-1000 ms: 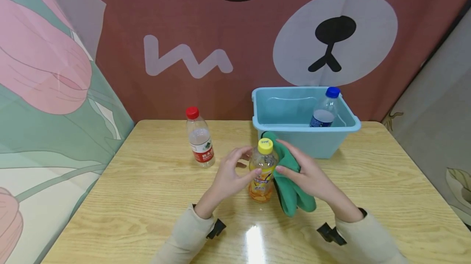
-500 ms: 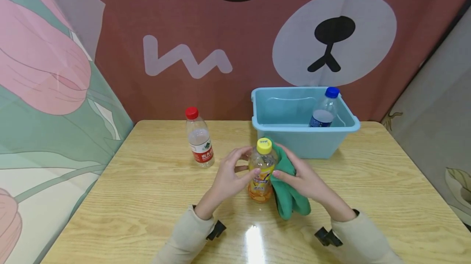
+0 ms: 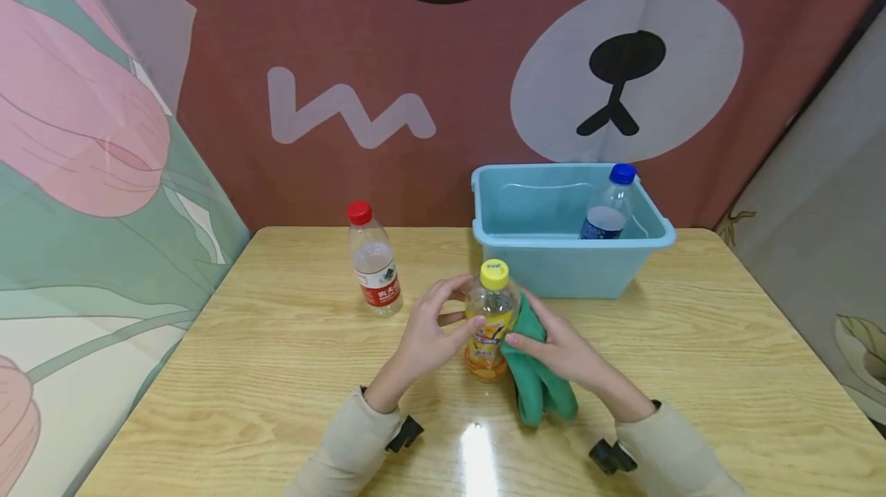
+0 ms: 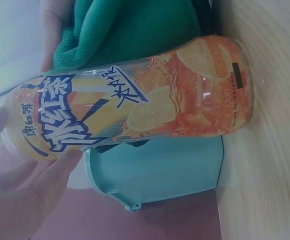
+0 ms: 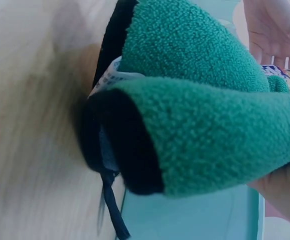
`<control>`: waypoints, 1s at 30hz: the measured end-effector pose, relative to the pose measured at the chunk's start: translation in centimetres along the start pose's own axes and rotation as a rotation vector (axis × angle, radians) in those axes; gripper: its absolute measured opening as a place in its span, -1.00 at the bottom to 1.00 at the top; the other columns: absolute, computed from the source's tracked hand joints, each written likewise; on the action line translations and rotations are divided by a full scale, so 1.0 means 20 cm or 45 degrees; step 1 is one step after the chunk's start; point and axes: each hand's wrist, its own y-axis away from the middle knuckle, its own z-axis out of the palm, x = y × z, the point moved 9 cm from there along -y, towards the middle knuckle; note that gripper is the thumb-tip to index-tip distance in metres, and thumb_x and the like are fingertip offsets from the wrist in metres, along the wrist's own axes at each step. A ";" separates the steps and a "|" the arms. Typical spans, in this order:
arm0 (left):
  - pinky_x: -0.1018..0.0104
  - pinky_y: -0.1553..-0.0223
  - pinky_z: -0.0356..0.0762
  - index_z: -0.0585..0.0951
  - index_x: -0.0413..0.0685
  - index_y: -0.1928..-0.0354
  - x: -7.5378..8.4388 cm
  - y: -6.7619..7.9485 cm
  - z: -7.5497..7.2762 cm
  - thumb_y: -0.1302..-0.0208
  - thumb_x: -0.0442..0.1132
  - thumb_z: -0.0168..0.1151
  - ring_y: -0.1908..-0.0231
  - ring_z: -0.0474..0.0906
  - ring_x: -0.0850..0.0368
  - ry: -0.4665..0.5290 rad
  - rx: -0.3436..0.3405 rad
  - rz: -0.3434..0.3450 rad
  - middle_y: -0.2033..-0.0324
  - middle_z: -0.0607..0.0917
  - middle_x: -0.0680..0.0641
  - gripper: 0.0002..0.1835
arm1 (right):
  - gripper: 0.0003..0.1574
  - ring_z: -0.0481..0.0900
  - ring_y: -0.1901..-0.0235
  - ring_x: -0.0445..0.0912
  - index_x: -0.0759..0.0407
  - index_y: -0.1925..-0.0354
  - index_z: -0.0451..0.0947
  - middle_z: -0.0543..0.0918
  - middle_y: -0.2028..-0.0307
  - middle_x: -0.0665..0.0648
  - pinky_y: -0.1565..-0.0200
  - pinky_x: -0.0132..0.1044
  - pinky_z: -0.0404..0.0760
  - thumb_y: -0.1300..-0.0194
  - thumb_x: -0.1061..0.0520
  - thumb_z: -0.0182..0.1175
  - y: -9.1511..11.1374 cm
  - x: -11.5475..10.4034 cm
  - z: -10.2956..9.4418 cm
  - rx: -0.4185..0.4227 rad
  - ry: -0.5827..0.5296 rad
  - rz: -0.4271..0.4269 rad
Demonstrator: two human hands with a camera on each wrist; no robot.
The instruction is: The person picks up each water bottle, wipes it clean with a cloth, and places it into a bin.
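Observation:
An iced-tea bottle [image 3: 487, 331] with a yellow cap stands upright on the table, amber drink in its lower part. My left hand [image 3: 429, 331] grips its upper half, thumb in front and fingers round the far left side. My right hand [image 3: 566, 343] holds a folded green cloth [image 3: 538, 385] against the bottle's right side. The left wrist view shows the cloth [image 4: 135, 30] touching the bottle label [image 4: 70, 110]. Dark edging and a black strap [image 5: 114, 205] hang from the cloth in the right wrist view. Cloth hides part of the right fingers.
Behind the bottle stands a light blue bin [image 3: 561, 266], a blue-capped bottle [image 3: 607, 208] upright inside it. A red-capped water bottle [image 3: 377, 270] stands to the left on the wooden table [image 3: 263, 374]. Printed fabric [image 3: 332, 174] hangs along the table's far edge.
My right hand and the green cloth have slid left and toward me along the bottle's side. My left hand and the bottle have stayed nearly in place.

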 end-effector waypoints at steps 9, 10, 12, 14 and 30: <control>0.22 0.12 0.56 0.28 -0.35 -0.21 -0.03 0.00 0.01 -0.08 -0.44 0.27 -0.03 0.40 -0.15 0.084 -0.043 -0.051 -0.05 0.44 -0.32 -0.37 | -0.09 0.07 -0.28 0.21 0.17 -0.39 -0.06 0.13 -0.31 0.30 -0.19 0.21 0.11 -0.23 0.02 0.17 0.03 0.04 0.00 0.011 0.032 0.093; 0.21 0.10 0.55 0.27 -0.35 -0.21 -0.03 0.00 0.01 -0.08 -0.45 0.27 -0.03 0.40 -0.15 0.091 -0.047 -0.052 -0.06 0.43 -0.32 -0.37 | -0.09 0.06 -0.28 0.22 0.17 -0.39 -0.05 0.12 -0.32 0.30 -0.20 0.21 0.11 -0.23 0.02 0.17 0.03 0.04 -0.01 0.013 0.036 0.101; 0.20 0.08 0.54 0.26 -0.33 -0.22 -0.03 0.00 0.01 -0.08 -0.45 0.26 -0.04 0.40 -0.14 0.093 -0.053 -0.051 -0.06 0.44 -0.32 -0.36 | -0.10 0.05 -0.28 0.22 0.19 -0.38 -0.04 0.11 -0.32 0.31 -0.20 0.21 0.11 -0.24 0.02 0.17 0.04 0.04 -0.01 0.012 0.051 0.105; 0.22 0.06 0.52 0.24 -0.31 -0.23 -0.03 0.00 0.02 -0.08 -0.42 0.27 -0.05 0.39 -0.11 0.072 -0.061 -0.042 -0.06 0.43 -0.32 -0.34 | -0.11 0.05 -0.29 0.22 0.19 -0.38 -0.03 0.11 -0.32 0.30 -0.19 0.21 0.12 -0.24 0.02 0.16 0.05 0.03 -0.01 0.008 0.066 0.097; 0.17 0.01 0.48 0.16 -0.15 -0.31 -0.04 -0.01 0.06 0.00 -0.26 0.38 -0.11 0.33 0.02 -0.034 -0.094 -0.058 -0.13 0.40 -0.16 -0.17 | -0.16 0.14 -0.25 0.22 0.14 -0.37 0.02 0.17 -0.30 0.31 -0.15 0.23 0.19 -0.25 0.06 0.16 0.11 -0.02 -0.03 0.017 0.139 0.043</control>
